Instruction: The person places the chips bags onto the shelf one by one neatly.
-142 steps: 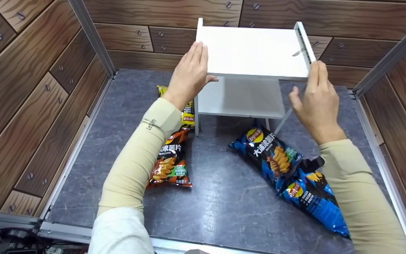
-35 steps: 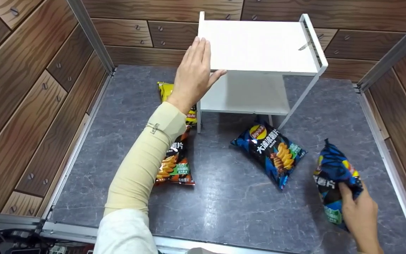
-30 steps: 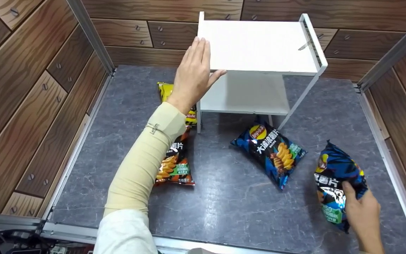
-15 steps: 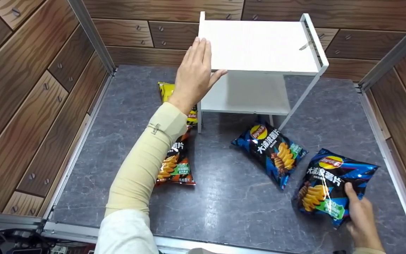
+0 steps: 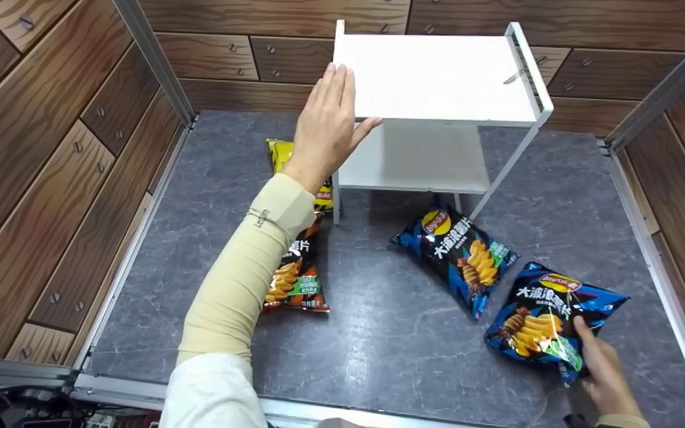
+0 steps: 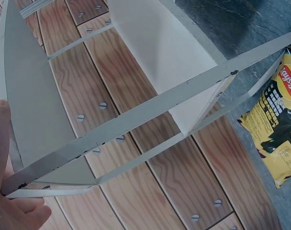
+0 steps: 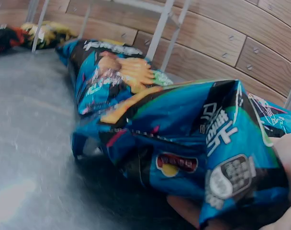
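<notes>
In the head view my left hand (image 5: 326, 122) rests on the near left corner of a white two-tier shelf (image 5: 437, 77), fingers straight along its side, thumb at the front edge. The left wrist view shows the thumb (image 6: 1, 108) touching the top board. My right hand (image 5: 604, 362) grips the right side of a blue-black potato chip bag (image 5: 547, 318), thumb on its front. That bag is creased in the right wrist view, where its fold hides most of the hand. Beside it, a second blue chip bag (image 5: 455, 255) lies against the shelf's front right leg.
Left of the shelf lie a yellow chip bag (image 5: 280, 153) and an orange-black chip bag (image 5: 295, 279), both partly hidden by my left arm. Wood-patterned walls (image 5: 211, 59) and metal posts surround the dark marbled floor (image 5: 378, 356).
My right hand has left the shelf and taken hold of the nearer blue chip bag. It has turned the bag's front upward and brought it lower, nearer the other blue bag. My left hand stays.
</notes>
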Tool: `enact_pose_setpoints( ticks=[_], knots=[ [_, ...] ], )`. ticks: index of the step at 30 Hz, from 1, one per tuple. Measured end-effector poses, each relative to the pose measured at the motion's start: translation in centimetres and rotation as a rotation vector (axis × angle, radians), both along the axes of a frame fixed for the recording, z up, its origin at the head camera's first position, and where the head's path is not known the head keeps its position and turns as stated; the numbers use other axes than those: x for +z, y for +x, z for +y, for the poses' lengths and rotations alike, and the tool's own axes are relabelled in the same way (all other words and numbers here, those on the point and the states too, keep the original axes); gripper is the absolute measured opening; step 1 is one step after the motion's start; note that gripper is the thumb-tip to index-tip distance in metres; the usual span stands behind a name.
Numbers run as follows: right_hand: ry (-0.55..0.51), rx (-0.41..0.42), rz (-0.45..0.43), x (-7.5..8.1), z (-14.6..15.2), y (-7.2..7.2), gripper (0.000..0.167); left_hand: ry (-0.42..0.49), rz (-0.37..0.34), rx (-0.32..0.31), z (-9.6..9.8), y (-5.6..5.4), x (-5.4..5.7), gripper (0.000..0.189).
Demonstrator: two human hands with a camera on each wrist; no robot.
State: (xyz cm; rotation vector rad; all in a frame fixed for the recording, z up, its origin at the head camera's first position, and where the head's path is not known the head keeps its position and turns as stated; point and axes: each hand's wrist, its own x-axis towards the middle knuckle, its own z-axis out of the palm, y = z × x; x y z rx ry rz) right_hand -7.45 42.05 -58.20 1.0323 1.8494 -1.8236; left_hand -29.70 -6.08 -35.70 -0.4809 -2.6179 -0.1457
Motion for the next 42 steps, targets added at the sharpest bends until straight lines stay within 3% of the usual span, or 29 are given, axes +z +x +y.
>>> enact_pose_setpoints(
  ticks=[5, 11, 15, 18, 21, 24, 27, 29, 34, 42],
  knots=[
    [0.190, 0.129, 0.043, 0.6, -0.1, 0.2, 0.095, 0.005, -0.020, 0.005, -0.1, 0.0, 0.1, 0.086],
    [0.467, 0.346, 0.025, 2.1, -1.0, 0.1, 0.092, 0.018, -0.001, -0.003, -0.3, 0.0, 0.0, 0.085],
    [0.655, 0.364, 0.093, 3.0, -2.0, 0.8, 0.084, 0.020, 0.004, 0.001, -0.4, 0.0, -0.1, 0.085],
    [0.778, 0.338, 0.237, 3.8, -3.1, 1.9, 0.076, 0.011, -0.001, 0.007, -0.4, 0.1, -0.1, 0.085],
    [0.861, 0.323, 0.448, 3.8, -4.6, 2.8, 0.069, 0.006, -0.009, 0.012, -0.4, 0.1, -0.1, 0.086],
    [0.929, 0.373, 0.679, 3.1, -5.7, 3.4, 0.070, 0.003, -0.009, 0.013, -0.4, 0.1, -0.1, 0.085],
    [0.990, 0.463, 0.806, 1.7, -6.3, 3.7, 0.078, 0.001, -0.001, 0.009, -0.3, 0.0, -0.1, 0.085],
    [1.034, 0.524, 0.801, 0.8, -6.5, 3.9, 0.085, 0.002, 0.001, 0.006, -0.2, 0.0, -0.1, 0.085],
    [1.132, 0.623, 0.655, -0.9, -6.5, 4.3, 0.105, 0.009, -0.005, -0.003, 0.0, 0.0, -0.1, 0.085],
    [1.156, 0.668, 0.582, -1.9, -6.4, 4.5, 0.125, 0.001, 0.006, -0.004, 0.0, 0.0, 0.0, 0.085]
  ],
)
